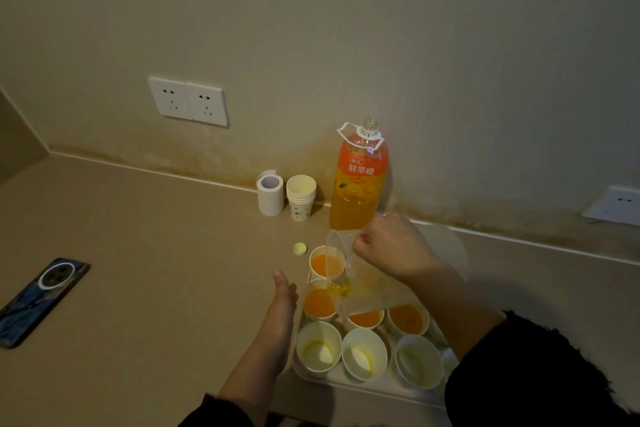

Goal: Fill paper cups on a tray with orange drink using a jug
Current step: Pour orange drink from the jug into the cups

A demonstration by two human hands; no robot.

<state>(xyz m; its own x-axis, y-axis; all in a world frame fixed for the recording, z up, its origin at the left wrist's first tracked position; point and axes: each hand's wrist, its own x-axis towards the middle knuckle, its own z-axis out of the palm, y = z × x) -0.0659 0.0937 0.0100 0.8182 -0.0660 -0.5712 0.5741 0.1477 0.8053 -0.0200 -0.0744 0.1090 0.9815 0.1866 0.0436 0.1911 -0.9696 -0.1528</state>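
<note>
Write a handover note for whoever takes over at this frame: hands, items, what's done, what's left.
Left hand: open, fingers straight, beside the tray's left edge.
Right hand: grips the tilted jug, nearly drained, spout low over the filled cups.
Done: four cups hold orange drink.
Left: three near-row cups look unfilled; another at the right is partly hidden. The jug probably needs refilling from the open bottle.
</note>
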